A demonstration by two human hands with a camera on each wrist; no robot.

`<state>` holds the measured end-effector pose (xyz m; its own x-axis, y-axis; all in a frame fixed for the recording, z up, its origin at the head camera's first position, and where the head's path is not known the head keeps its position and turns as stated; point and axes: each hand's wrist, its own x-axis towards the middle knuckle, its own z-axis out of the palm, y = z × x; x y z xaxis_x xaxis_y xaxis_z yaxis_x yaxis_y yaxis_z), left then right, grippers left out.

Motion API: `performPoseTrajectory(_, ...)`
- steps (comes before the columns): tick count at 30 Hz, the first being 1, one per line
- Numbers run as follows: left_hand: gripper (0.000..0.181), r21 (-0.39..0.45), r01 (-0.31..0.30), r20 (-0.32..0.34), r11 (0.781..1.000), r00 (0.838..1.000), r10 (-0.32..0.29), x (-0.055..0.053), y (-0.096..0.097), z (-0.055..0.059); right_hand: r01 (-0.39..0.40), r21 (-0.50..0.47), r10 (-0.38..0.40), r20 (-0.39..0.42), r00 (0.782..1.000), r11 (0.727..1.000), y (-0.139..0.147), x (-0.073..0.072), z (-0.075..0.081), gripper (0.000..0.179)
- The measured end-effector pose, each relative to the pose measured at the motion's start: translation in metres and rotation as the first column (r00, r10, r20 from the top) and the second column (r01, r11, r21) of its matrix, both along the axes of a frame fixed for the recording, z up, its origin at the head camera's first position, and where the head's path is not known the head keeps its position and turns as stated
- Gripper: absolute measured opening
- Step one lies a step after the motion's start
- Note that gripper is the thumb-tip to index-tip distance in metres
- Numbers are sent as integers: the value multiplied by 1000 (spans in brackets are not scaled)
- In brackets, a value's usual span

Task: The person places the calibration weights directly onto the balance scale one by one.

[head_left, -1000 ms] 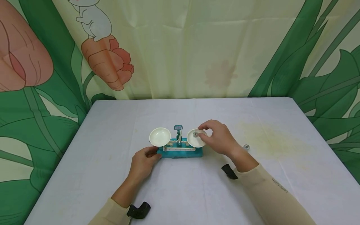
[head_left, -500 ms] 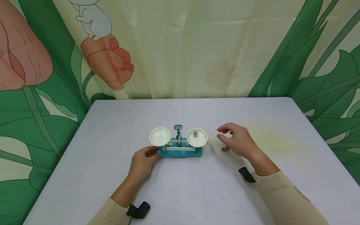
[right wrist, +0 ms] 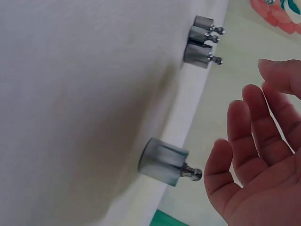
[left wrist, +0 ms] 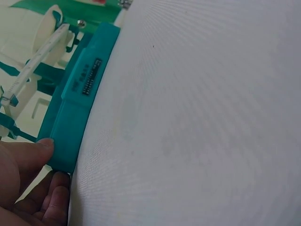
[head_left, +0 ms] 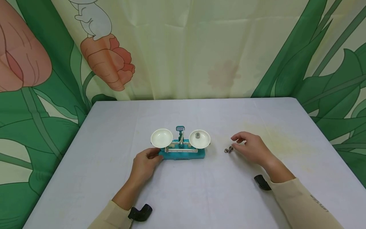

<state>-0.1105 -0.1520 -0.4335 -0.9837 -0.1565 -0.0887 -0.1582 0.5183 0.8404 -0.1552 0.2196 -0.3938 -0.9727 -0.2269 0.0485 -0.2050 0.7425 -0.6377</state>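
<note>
A teal balance scale stands on the table, its base end held by my left hand. In the left wrist view, the left thumb lies on top of the base and the fingers curl at its end. The scale's left pan is bare; a metal weight sits in the right pan. My right hand hovers beside a cluster of small metal weights, fingers loosely bent and holding nothing. In the right wrist view, a larger knobbed weight stands apart from three smaller weights.
A white cloth covers the table. Behind it hangs a curtain printed with plants, a rabbit and a carrot. Black wrist devices sit by both sleeves, the left device just above the tabletop.
My right hand has left the right pan and moved rightward to the weights on the table, leaving one weight in the pan. The left hand still holds the base.
</note>
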Motion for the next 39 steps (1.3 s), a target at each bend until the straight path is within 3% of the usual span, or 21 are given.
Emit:
performPoseTrajectory(13, 38, 7, -6, 10, 1000, 1000, 6, 0, 0, 0, -46, 84, 38, 89, 995, 995, 2, -4, -7, 25)
performPoseTrajectory(25, 37, 10, -4, 7, 1000, 1000, 4, 0, 1, 1, -78, 122, 65, 103, 993, 989, -3, -7, -12, 21)
performPoseTrajectory(39, 38, 14, -3, 7, 1000, 1000, 2, 0, 0, 2, -128, 155, 120, 61, 991, 980, -1, -9, -15, 18)
